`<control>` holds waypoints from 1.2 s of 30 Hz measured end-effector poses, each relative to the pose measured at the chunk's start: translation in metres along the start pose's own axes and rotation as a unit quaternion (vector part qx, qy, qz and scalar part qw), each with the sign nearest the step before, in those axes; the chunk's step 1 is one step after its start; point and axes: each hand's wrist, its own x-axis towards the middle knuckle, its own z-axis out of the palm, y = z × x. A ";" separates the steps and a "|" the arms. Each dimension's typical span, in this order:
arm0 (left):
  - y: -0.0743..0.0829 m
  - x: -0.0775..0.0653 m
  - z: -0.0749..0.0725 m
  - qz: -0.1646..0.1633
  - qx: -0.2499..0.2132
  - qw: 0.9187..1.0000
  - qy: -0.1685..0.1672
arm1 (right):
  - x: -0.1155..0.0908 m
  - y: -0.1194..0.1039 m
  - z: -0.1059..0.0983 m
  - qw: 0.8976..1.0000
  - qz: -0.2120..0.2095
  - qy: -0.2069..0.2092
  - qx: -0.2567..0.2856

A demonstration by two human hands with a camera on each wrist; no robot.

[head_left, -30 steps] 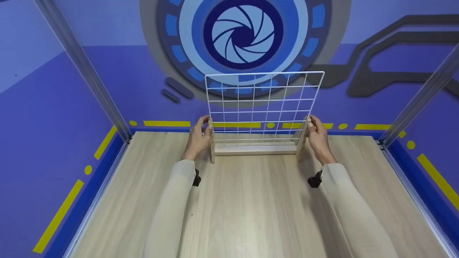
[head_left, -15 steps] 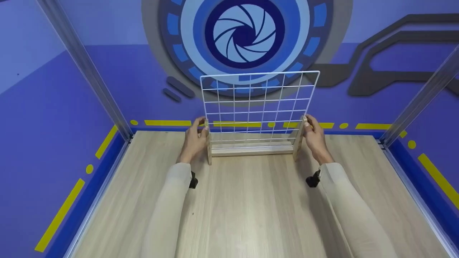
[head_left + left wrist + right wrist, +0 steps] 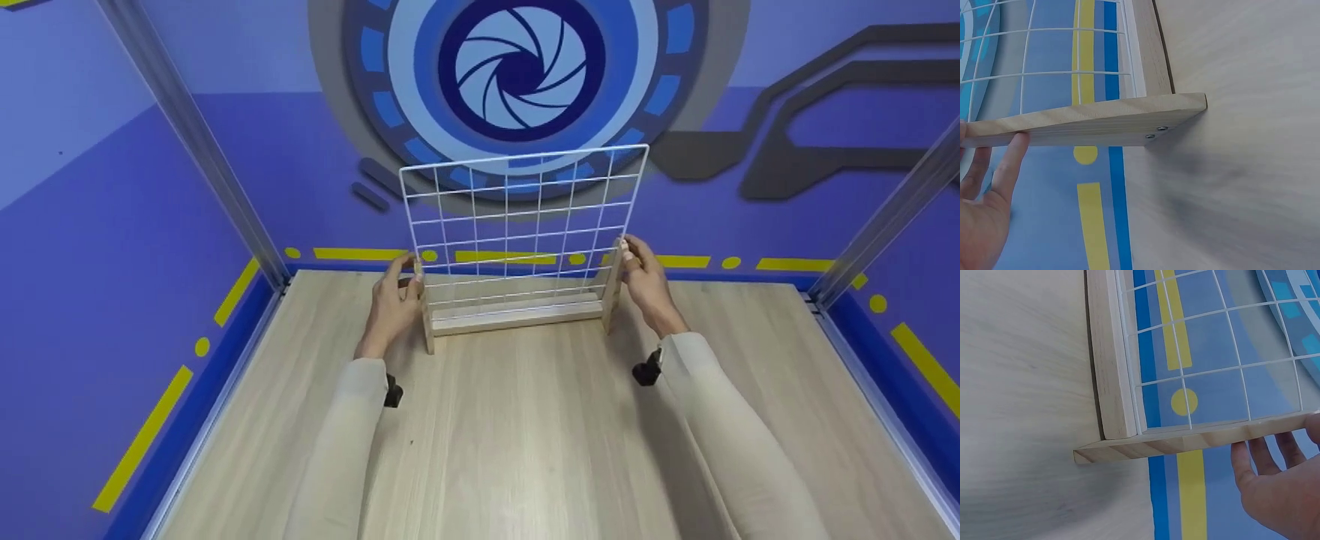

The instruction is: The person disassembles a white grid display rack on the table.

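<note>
A white wire grid panel (image 3: 523,157) rises from a wooden stand with a crossbar (image 3: 517,322) and two side boards. It leans back slightly and sits a little askew, its left end nearer me. My left hand (image 3: 390,306) pinches the upper part of the left side board (image 3: 1089,128) between thumb and fingers; two screw heads (image 3: 1150,136) show on that board's outer face. At the other end, my right hand (image 3: 649,285) pinches the top of the right side board (image 3: 1185,442). In the right wrist view, its fingertips press the board's outer side. The thumb is partly cut off.
The stand rests on a light wood-grain table (image 3: 510,450). Behind it rises a blue printed wall (image 3: 262,180) with yellow dashes. Metal posts (image 3: 202,150) mark the back corners. A small black device (image 3: 647,369) sits at each wrist.
Both hands have shifted the stand to the left across the table. It has also turned, its left end coming nearer me and its right end going back. The grip on both boards stays the same.
</note>
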 end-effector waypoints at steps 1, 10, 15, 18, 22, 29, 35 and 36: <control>-0.001 -0.002 -0.002 0.001 0.000 1.000 0.002 | 0.001 0.000 0.002 1.000 -0.001 0.000 0.000; -0.007 -0.016 -0.019 0.006 -0.007 0.999 0.034 | 0.009 -0.008 0.024 1.000 -0.009 -0.020 0.015; -0.013 -0.022 -0.022 0.037 -0.017 0.998 0.051 | 0.011 -0.012 0.031 1.000 -0.006 -0.027 0.012; -0.016 -0.029 -0.025 0.034 -0.018 0.998 0.055 | 0.013 -0.014 0.036 0.999 -0.010 -0.029 0.009; -0.018 -0.038 -0.033 0.017 -0.019 0.998 0.064 | 0.017 -0.015 0.047 0.999 -0.016 -0.032 0.002; -0.022 -0.054 -0.047 0.011 -0.022 0.996 0.084 | 0.024 -0.021 0.070 0.999 -0.016 -0.034 -0.007; -0.023 -0.069 -0.054 0.018 -0.013 0.994 0.107 | 0.030 -0.022 0.083 0.999 -0.003 -0.049 0.000; -0.023 -0.071 -0.054 0.017 -0.011 0.994 0.109 | 0.030 -0.022 0.085 0.999 -0.001 -0.051 0.000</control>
